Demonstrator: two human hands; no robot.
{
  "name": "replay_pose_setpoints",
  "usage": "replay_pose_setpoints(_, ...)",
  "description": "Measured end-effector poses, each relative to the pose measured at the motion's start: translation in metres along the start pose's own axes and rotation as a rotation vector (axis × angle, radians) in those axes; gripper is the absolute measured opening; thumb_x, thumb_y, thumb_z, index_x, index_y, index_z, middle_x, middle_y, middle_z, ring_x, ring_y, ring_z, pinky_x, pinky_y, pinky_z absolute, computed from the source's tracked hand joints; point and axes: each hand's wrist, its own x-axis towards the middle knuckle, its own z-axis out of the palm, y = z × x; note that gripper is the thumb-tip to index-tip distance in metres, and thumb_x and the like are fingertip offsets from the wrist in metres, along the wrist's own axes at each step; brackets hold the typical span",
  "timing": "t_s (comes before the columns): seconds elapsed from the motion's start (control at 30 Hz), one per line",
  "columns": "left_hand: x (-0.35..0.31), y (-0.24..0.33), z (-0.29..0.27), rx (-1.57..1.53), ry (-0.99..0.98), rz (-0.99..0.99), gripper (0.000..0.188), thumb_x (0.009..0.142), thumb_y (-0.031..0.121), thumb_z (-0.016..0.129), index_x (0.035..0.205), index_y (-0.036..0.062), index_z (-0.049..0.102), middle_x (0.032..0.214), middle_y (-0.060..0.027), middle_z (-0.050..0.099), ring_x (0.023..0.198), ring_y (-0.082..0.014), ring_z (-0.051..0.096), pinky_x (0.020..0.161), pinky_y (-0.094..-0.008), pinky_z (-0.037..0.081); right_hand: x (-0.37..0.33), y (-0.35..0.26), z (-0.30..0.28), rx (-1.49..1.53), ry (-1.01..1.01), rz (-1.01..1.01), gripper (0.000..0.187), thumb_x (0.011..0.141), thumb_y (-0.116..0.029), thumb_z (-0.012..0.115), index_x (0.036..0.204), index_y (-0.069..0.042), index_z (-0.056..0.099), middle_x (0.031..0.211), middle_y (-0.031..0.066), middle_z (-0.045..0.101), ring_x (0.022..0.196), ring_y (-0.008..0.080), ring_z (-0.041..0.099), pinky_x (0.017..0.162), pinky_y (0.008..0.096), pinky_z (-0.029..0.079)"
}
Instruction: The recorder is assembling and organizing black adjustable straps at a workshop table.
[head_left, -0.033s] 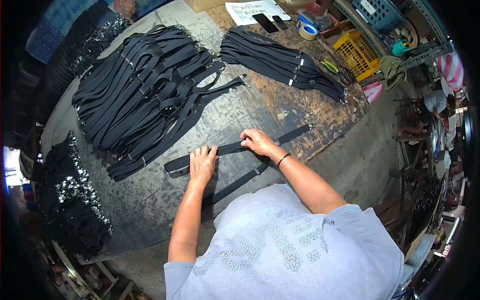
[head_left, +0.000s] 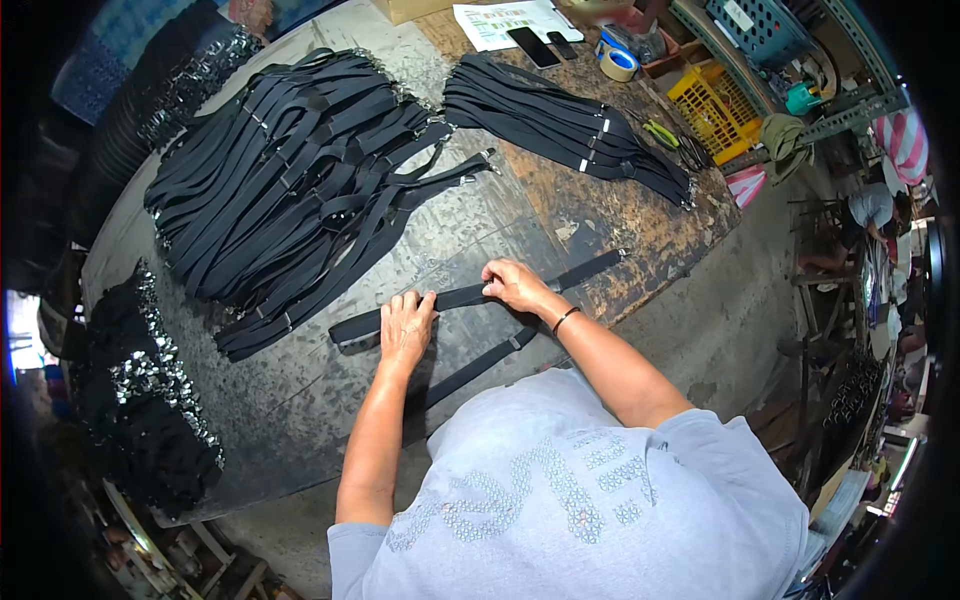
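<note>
Holding a black strap down on the table, both hands on it.
Left hand laid over the strap near its left end, fingers slightly apart; right hand farther along, thumb and fingers pinched on it. Second strap nearer the grey shirt. Large strap pile beyond, to the left; smaller bundle at far right.

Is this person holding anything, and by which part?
A flat black fabric strap: the right hand pinches it near the middle; the left hand rests on it toward its left end, its grip unclear.
</note>
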Motion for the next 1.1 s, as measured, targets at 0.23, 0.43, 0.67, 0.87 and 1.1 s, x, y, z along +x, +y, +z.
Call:
replay_pose_setpoints(0.23,0.006,-0.012,-0.003,-0.048,0.057,0.05,0.031,0.085,0.023,0.07,0.113,0.012,0.063,0.101,-0.0069,0.058,0.099,-0.0278,0.055,0.086,-0.043,0.04,0.011,-0.002,0.003,-0.217,-0.048,0.06,0.03,0.08,-0.024,0.076,0.097,-0.008,0.056,0.1,0.0128,0.064,0.099,0.0358,0.061,0.08,0.0462,0.048)
replay_pose_setpoints(0.43,0.014,-0.015,-0.011,-0.063,-0.099,0.051,0.032,0.085,0.021,0.071,0.114,0.0109,0.062,0.101,-0.0075,0.06,0.1,-0.0286,0.056,0.089,-0.043,0.04,0.011,-0.01,-0.001,-0.259,-0.07,0.137,0.033,0.081,-0.027,0.076,0.098,-0.009,0.054,0.104,0.0131,0.063,0.103,0.0372,0.06,0.081,0.0473,0.047)
replay_pose_setpoints(0.67,0.012,-0.019,-0.007,-0.116,-0.092,0.081,0.032,0.084,0.022,0.072,0.113,0.0107,0.064,0.097,-0.0075,0.059,0.096,-0.028,0.055,0.086,-0.0425,0.041,0.007,0.002,-0.003,-0.138,-0.098,0.109,0.033,0.08,-0.026,0.077,0.095,-0.007,0.054,0.097,0.013,0.061,0.096,0.0325,0.059,0.081,0.0406,0.046)
replay_pose_setpoints(0.87,0.009,-0.027,-0.003,-0.117,-0.03,0.095,0.032,0.082,0.024,0.072,0.109,0.009,0.064,0.093,-0.0074,0.058,0.094,-0.0268,0.056,0.082,-0.0412,0.043,0.026,-0.012,-0.003,-0.215,-0.183,0.219,0.033,0.078,-0.022,0.079,0.094,-0.006,0.054,0.09,0.0151,0.064,0.089,0.0357,0.062,0.075,0.0437,0.047)
replay_pose_setpoints(1.1,0.035,-0.031,-0.009,-0.217,0.025,0.268,0.04,0.077,0.023,0.076,0.113,0.0108,0.064,0.092,-0.0087,0.062,0.095,-0.029,0.058,0.086,-0.0444,0.043,0.034,-0.03,-0.015,-0.502,-0.245,0.302,0.045,0.075,-0.028,0.082,0.11,-0.008,0.063,0.105,0.018,0.07,0.102,0.0379,0.066,0.083,0.0476,0.052)
